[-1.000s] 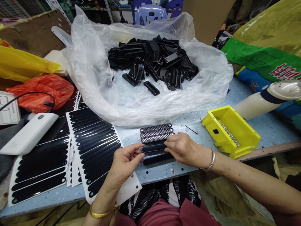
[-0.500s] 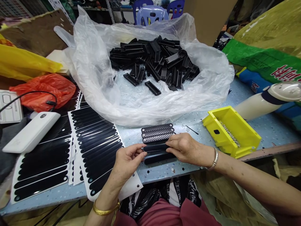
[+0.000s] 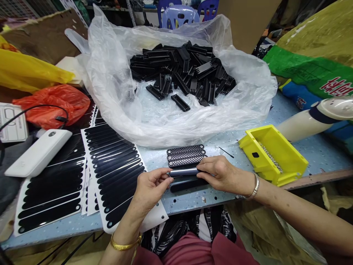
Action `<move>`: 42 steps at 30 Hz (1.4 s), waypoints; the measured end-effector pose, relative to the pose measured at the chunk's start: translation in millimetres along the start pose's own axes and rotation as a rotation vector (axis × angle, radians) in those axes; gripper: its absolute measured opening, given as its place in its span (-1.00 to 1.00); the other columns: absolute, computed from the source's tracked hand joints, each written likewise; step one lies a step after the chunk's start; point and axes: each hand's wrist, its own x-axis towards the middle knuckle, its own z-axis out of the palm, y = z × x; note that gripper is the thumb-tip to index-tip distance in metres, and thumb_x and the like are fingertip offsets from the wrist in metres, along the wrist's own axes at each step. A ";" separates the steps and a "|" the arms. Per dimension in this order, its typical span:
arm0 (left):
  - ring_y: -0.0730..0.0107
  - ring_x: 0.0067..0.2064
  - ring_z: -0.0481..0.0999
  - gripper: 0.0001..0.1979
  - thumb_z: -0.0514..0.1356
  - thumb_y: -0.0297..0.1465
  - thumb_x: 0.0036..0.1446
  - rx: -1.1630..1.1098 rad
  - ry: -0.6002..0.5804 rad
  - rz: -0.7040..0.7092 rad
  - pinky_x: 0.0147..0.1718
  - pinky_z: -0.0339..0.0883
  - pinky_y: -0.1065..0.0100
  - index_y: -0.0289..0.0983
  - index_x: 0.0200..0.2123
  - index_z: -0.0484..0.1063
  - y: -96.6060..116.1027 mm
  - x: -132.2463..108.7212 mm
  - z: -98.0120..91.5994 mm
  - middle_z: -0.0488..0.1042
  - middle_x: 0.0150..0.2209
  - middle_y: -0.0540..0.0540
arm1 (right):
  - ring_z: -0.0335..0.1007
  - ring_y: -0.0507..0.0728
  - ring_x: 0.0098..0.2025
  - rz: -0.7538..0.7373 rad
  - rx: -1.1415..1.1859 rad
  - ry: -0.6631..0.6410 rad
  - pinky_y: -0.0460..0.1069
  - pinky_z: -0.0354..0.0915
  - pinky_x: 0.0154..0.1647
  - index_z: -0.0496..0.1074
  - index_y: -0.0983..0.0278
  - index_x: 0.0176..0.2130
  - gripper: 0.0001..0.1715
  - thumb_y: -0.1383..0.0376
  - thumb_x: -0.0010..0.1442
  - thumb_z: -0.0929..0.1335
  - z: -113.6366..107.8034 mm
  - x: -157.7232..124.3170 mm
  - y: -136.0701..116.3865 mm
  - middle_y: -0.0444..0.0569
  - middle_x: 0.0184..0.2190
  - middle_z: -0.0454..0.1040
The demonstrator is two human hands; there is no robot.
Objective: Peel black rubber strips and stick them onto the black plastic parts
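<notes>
A row of black oblong plastic strips (image 3: 185,157) lies on the blue table near its front edge; the far ones show a mesh face, the near ones a smooth one. My left hand (image 3: 150,187) pinches the left end of a glossy strip (image 3: 184,172) in that row. My right hand (image 3: 220,173) grips the same strip's right end, fingers curled over it. Another smooth strip (image 3: 184,184) lies just in front of them.
White sheets of black oblong stickers (image 3: 113,169) lie to the left. A clear plastic bag (image 3: 116,84) with several black comb-like parts (image 3: 182,70) fills the back. A yellow plastic box (image 3: 273,152) and a white bottle (image 3: 317,116) are at the right; a white power bank (image 3: 38,151) and an orange bag (image 3: 49,105) at the left.
Both hands have closed in on the ends of one strip in the row, and its glossy face is now tilted up and catching light.
</notes>
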 end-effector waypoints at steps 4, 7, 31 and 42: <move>0.48 -0.58 0.42 -0.77 0.35 -0.39 -0.12 0.000 0.006 0.007 -0.58 0.35 0.48 -0.33 -0.31 0.63 0.9 0.5 0.6 0.47 -0.62 0.00 | 0.40 0.08 -0.36 0.001 -0.012 -0.014 -0.05 0.29 -0.34 0.51 0.38 -0.35 -0.85 0.41 0.26 0.35 -1.6 0.0 -1.4 0.03 -0.39 0.48; 0.48 -0.59 0.42 -0.76 0.35 -0.39 -0.12 0.013 0.005 0.015 -0.58 0.35 0.48 -0.32 -0.31 0.63 1.0 0.8 0.5 0.47 -0.62 0.00 | 0.40 0.08 -0.36 -0.006 -0.020 -0.019 -0.06 0.29 -0.34 0.50 0.37 -0.35 -0.84 0.41 0.27 0.34 -1.9 0.2 -2.1 0.03 -0.39 0.48; 0.47 -0.57 0.43 -0.75 0.35 -0.37 -0.11 0.025 0.003 -0.010 -0.58 0.35 0.49 -0.33 -0.29 0.63 2.7 0.1 -0.1 0.47 -0.60 -0.01 | 0.36 0.11 -0.38 -0.022 -0.162 0.011 -0.01 0.24 -0.36 0.50 0.40 -0.34 -0.82 0.43 0.26 0.31 9.9 -1.4 -4.0 0.05 -0.42 0.46; 0.49 -0.61 0.42 -0.76 0.37 -0.36 -0.17 -0.017 0.019 -0.106 -0.64 0.30 0.51 -0.34 -0.36 0.62 12.6 1.7 2.3 0.46 -0.63 0.00 | 0.39 0.12 -0.36 0.045 -0.141 0.008 -0.03 0.28 -0.35 0.51 0.42 -0.35 -0.83 0.44 0.25 0.33 11.3 -0.8 -8.1 0.06 -0.41 0.48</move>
